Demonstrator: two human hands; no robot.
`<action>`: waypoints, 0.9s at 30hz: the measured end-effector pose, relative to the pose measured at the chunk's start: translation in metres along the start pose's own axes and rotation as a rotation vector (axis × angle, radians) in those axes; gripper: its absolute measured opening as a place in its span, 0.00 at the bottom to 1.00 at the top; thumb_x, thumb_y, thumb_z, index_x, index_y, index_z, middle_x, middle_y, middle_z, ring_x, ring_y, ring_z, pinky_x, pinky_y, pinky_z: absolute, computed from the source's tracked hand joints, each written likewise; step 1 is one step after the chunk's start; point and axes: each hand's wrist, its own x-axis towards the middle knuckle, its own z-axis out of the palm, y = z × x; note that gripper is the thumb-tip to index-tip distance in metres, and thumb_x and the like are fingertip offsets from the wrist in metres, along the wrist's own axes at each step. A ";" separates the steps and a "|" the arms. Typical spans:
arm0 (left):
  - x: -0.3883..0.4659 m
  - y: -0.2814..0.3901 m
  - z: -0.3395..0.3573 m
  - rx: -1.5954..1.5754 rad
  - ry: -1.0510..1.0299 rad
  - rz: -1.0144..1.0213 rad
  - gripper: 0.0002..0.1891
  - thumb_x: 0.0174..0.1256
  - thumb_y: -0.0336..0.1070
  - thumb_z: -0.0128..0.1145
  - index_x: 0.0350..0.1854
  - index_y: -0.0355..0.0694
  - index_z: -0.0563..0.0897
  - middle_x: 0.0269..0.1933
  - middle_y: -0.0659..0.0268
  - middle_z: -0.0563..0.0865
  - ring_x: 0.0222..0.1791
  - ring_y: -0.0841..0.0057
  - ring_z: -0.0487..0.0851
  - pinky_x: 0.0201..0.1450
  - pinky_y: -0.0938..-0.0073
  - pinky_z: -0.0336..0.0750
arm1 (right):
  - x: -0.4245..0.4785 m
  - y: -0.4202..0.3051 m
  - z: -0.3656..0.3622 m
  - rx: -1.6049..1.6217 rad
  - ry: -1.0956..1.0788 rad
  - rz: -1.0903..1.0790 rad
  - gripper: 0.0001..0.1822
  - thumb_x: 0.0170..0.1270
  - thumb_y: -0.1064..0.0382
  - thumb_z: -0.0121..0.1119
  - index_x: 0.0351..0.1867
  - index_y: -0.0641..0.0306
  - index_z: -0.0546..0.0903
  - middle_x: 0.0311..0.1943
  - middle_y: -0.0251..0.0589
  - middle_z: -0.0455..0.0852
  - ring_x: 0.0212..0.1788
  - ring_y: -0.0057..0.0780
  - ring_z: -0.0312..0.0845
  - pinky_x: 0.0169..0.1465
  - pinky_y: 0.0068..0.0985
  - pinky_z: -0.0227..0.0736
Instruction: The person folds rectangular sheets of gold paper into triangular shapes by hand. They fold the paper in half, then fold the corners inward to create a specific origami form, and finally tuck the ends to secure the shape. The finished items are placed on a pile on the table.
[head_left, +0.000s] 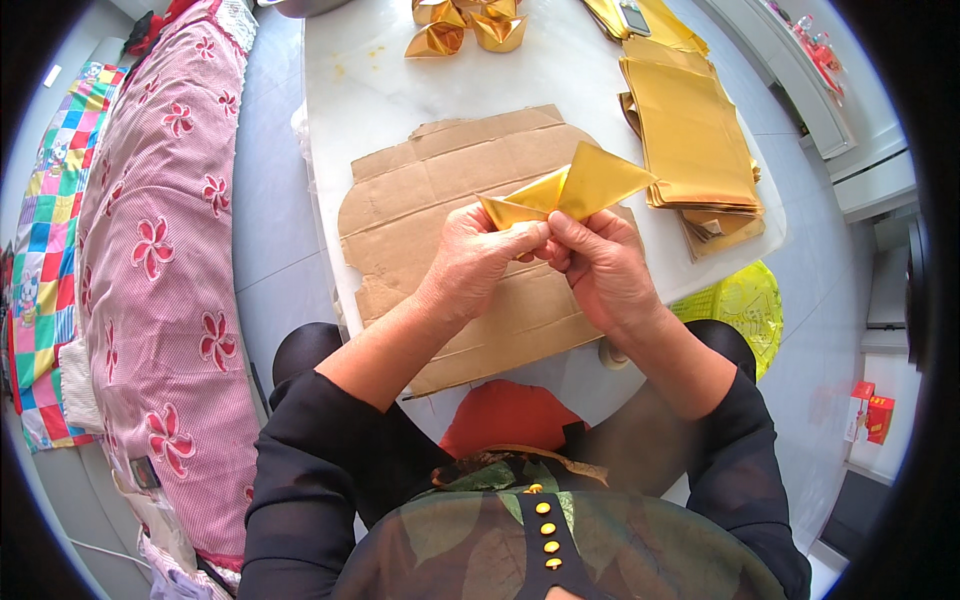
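A partly folded piece of gold foil paper (592, 184) is held between both hands, above a flattened sheet of brown cardboard (420, 195) on the white table. My left hand (480, 255) pinches the paper's left part, its thumb along the lower edge. My right hand (604, 259) grips the lower middle, thumb tip close to the left thumb, with the paper's pointed right flap standing above it. The fingers behind the paper are partly hidden. Folded gold paper ingots (499, 31) sit together at the table's far edge. A stack of flat gold sheets (686, 135) lies to the right of the cardboard.
More gold sheets with a phone-like device (634, 16) on them lie at the far right of the table (360, 90). A metal bowl (311, 6) shows at the far left edge. A yellow-green plastic bag (742, 311) is beside the table, below right. A pink flowered cover (165, 247) drapes furniture at left.
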 end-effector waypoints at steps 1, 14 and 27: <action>0.000 -0.001 -0.002 0.001 -0.004 -0.011 0.12 0.64 0.35 0.68 0.46 0.36 0.85 0.39 0.66 0.88 0.36 0.79 0.85 0.44 0.76 0.80 | -0.001 -0.003 0.005 -0.005 0.015 0.016 0.06 0.70 0.64 0.64 0.41 0.64 0.83 0.30 0.28 0.81 0.30 0.15 0.69 0.37 0.16 0.66; -0.001 0.001 -0.002 0.032 -0.005 -0.016 0.09 0.65 0.31 0.63 0.44 0.35 0.85 0.35 0.66 0.87 0.34 0.78 0.86 0.42 0.77 0.78 | -0.002 -0.014 -0.002 -0.007 0.020 -0.011 0.04 0.70 0.65 0.64 0.38 0.62 0.83 0.27 0.27 0.79 0.30 0.16 0.69 0.37 0.17 0.65; -0.004 0.016 0.005 -0.194 0.018 -0.206 0.17 0.74 0.48 0.58 0.42 0.36 0.83 0.41 0.65 0.87 0.38 0.79 0.85 0.42 0.76 0.79 | -0.001 -0.048 -0.009 -1.392 -0.067 -1.331 0.12 0.53 0.76 0.68 0.41 0.70 0.83 0.34 0.40 0.81 0.33 0.33 0.77 0.38 0.25 0.74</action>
